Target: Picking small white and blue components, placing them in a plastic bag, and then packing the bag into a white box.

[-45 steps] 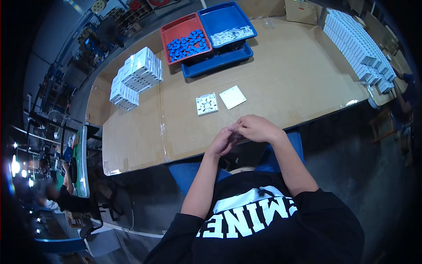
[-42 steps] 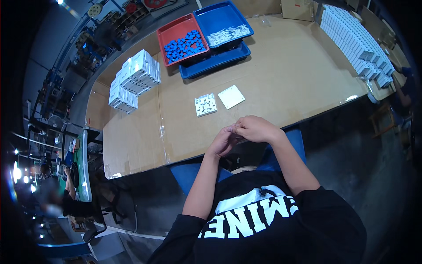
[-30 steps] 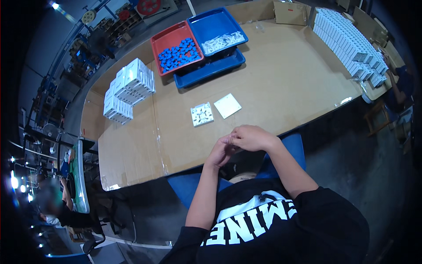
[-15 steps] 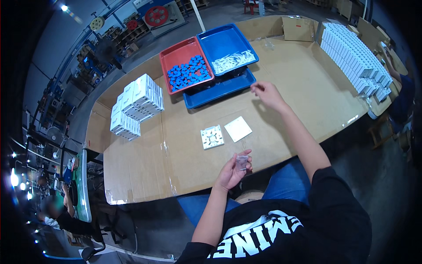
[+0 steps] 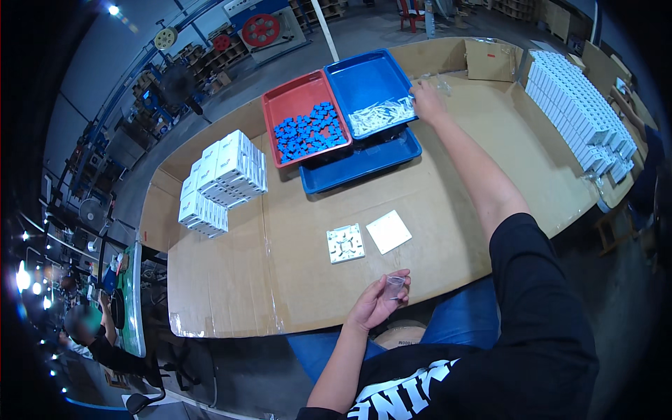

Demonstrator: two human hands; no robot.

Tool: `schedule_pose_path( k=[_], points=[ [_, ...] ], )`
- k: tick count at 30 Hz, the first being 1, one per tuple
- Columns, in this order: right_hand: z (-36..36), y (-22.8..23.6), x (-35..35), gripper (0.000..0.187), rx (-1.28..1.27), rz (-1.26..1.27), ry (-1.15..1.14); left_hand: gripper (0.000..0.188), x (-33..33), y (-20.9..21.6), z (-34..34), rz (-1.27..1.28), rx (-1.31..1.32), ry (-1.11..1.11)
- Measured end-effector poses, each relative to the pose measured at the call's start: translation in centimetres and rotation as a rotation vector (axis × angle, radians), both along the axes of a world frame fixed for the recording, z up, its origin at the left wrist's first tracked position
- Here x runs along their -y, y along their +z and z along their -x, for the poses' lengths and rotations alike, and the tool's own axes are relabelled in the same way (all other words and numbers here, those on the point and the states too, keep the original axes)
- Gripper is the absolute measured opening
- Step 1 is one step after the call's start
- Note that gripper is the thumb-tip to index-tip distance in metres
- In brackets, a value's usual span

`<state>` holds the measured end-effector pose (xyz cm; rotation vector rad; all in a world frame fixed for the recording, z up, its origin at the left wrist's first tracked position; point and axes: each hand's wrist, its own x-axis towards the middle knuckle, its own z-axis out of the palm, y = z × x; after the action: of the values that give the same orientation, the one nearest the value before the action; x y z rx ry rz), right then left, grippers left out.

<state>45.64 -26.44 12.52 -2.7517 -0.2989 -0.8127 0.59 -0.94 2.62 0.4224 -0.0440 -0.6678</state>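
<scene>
My left hand [image 5: 379,302] is closed around a small clear plastic piece [image 5: 395,285], a bag or cup whose kind I cannot make out, near the front edge of the table. My right hand [image 5: 429,103] is stretched far forward to the right rim of the upper blue tray [image 5: 371,77], beside a heap of thin white parts [image 5: 381,115]. Its fingers are bent, and their tips are too unclear to show a grip. Between the hands lie a square white frame with molded inner details [image 5: 346,243] and a flat white square plate [image 5: 389,232], side by side.
A red tray [image 5: 297,101] of small blue parts stands left of the blue tray. Under both sits a lower blue tray [image 5: 360,164]. White boxy units are stacked at the left [image 5: 227,171] and far right [image 5: 577,105]. Cardboard walls [image 5: 493,60] edge the table; another person [image 5: 105,343] sits far left.
My right hand has moved forward from over the table to the blue tray's right edge. My left hand still holds the clear piece. The whole view has shifted slightly.
</scene>
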Motion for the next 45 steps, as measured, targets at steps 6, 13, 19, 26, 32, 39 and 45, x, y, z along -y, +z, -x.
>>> schedule_pose_path(
  k=[6,13,19,26,32,39,45],
  points=[
    [-3.0,-2.0,0.1,0.031,0.006,0.057,-0.027,0.053,0.1,-0.5,-0.6,0.056,-0.081,0.001],
    [-3.5,-2.0,-1.0,0.022,-0.133,-0.057,0.004,0.054,-0.2,0.1,-0.9,0.103,-0.182,-0.009],
    [-3.6,0.0,1.0,0.025,0.199,-0.505,0.11,0.057,0.7,0.8,-1.5,0.126,-0.186,-0.058],
    [8.2,8.7,-3.3,0.022,-0.269,-1.515,0.574,0.059,-0.1,-0.3,-0.4,0.108,-0.161,-0.007],
    [21.5,3.0,-4.3,0.015,-0.319,-1.131,0.585,0.054,-0.3,-0.8,-0.8,0.285,-0.139,0.271],
    [37.5,-5.1,-4.8,0.015,-0.653,-1.286,0.417,0.057,0.3,3.4,0.1,0.203,0.172,0.179],
    [40.5,-2.9,-4.2,0.016,-0.556,-1.291,0.457,0.059,1.7,3.6,1.1,0.257,0.054,0.195]
  ],
)
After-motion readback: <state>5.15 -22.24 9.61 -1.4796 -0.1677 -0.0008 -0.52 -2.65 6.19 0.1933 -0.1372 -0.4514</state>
